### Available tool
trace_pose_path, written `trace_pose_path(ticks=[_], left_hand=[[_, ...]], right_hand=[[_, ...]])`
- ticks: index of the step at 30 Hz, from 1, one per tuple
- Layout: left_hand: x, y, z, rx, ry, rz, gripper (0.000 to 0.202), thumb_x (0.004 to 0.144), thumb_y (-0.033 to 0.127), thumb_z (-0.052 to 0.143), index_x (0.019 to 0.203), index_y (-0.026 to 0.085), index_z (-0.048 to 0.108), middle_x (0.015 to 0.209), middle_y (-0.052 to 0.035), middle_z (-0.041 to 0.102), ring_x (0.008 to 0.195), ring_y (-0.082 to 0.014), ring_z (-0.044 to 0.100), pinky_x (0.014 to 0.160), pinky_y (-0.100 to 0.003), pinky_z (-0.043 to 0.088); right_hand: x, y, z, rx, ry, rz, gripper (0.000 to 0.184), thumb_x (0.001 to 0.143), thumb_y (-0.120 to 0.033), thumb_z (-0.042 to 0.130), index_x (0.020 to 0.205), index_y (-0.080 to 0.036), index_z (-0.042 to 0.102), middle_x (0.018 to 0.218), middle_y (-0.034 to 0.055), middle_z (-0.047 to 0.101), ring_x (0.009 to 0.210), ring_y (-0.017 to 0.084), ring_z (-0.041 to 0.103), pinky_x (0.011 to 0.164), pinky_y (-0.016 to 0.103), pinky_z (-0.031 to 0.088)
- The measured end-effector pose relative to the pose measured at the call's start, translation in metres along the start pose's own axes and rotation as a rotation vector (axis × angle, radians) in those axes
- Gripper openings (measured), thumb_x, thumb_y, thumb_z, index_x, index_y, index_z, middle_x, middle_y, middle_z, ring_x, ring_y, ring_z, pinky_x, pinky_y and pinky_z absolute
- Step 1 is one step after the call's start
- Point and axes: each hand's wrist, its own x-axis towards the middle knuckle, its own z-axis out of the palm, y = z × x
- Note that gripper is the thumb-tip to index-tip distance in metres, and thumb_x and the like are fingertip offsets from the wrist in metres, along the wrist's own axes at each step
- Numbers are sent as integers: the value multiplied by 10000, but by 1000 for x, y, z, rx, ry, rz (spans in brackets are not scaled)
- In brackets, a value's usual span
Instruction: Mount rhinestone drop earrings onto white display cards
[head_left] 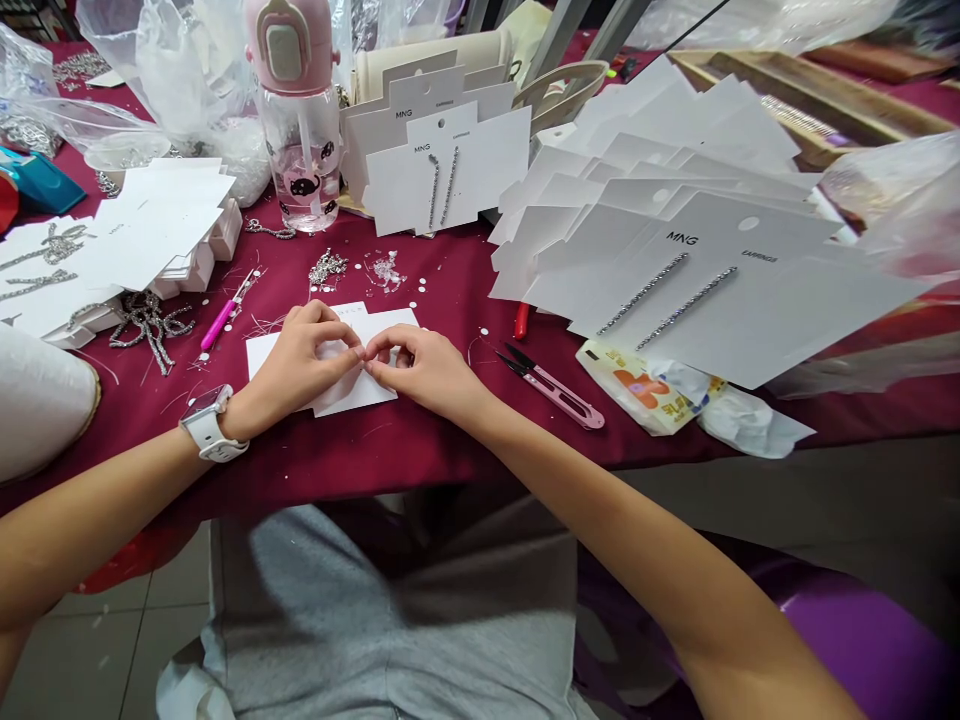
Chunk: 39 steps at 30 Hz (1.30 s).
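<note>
Grip narrow on both hands, fingertips meeting over a white card

Left hand and right hand are curled in close, with the fingertips brought together over the middle of a white earring card. Whether anything is pinched cannot be told, as the spot is hidden by the fingers. The card is laid flat near the near edge of the maroon-covered surface.

Much looks done: paired rhinestone strands are already shown on a fanned pile of MNG cards to the right and on an upright card at far centre. Other cards are heaped to the left, some with strands on them. Still loose are a tangle of rhinestone chain left of the hands and a small heap of chain farther up. How much is left cannot be counted.

Pink-handled thread snips are placed just right of the hands, and a pink-handled tool lies to the left. A pink-capped water bottle is stood at the far side.
</note>
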Motion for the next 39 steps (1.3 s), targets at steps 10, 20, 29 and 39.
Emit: trace_pose_path(ticks=[10,20,29,39], left_hand=[[0,1,0,18,-5,-24,107,736,259,603,724,185,678,811,-7,493,856,-159,453,878,-351,344],[1,0,-2,-22,-14,-41,134,757,273,579,719,191,677,824,-13,516,832,-154,465,854,-360,352],[1,-1,1,1,39,-5,92,712,230,589,662,175,643,801,-1,526,810,-142,467,808,-323,373],[-5,-4,-3,282,166,302,110,690,156,592,587,158,555,786,-21,531,866,-170,434,785,-316,400]], right_hand=[[-3,-3,1,-134,22,-85,114,773,-294,546,815,-195,585,842,-27,591,609,68,432,561,211,308],[-6,-3,2,-129,41,-135,146,813,-318,485,854,-210,575,848,-32,580,598,65,420,567,215,320],[-7,-4,0,-91,69,-172,74,754,-212,484,714,-173,532,757,-16,567,604,76,452,600,224,339],[-8,1,-6,-248,121,-263,98,667,-143,440,616,-179,365,645,-7,442,577,89,373,557,221,311]])
